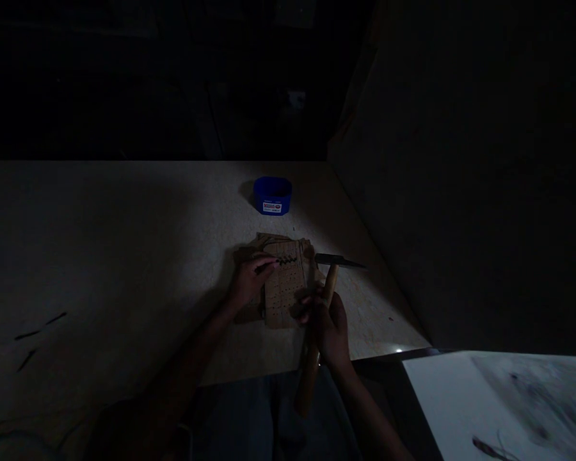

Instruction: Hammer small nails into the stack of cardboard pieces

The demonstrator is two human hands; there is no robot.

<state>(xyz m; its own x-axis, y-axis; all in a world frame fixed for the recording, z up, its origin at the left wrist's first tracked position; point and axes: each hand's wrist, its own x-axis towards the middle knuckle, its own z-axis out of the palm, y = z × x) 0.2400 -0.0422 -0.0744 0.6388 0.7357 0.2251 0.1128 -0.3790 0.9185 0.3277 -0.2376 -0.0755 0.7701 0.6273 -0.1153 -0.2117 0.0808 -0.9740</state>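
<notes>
My right hand (pixel 331 323) is wrapped round the wooden handle of a hammer (pixel 333 272). The dark hammer head is raised to the right of a stack of brown cardboard (pixel 288 307) that is pierced with rows of small holes. Over the upper part of the cardboard, my left hand (pixel 252 275) has thumb and forefinger pinched on a small dark nail-like piece (pixel 277 262). Beside those fingertips, several similar dark nail-like pieces (pixel 288 259) stand in the cardboard. Dim light hides their exact shape.
A blue plastic tub (pixel 272 197) with a white label stands behind the cardboard on the pale table (pixel 148 211). Several thin dark strips (pixel 27 335) lie at the far left. A dark wall (pixel 461 192) borders the right side, with a white surface (pixel 461 397) at lower right.
</notes>
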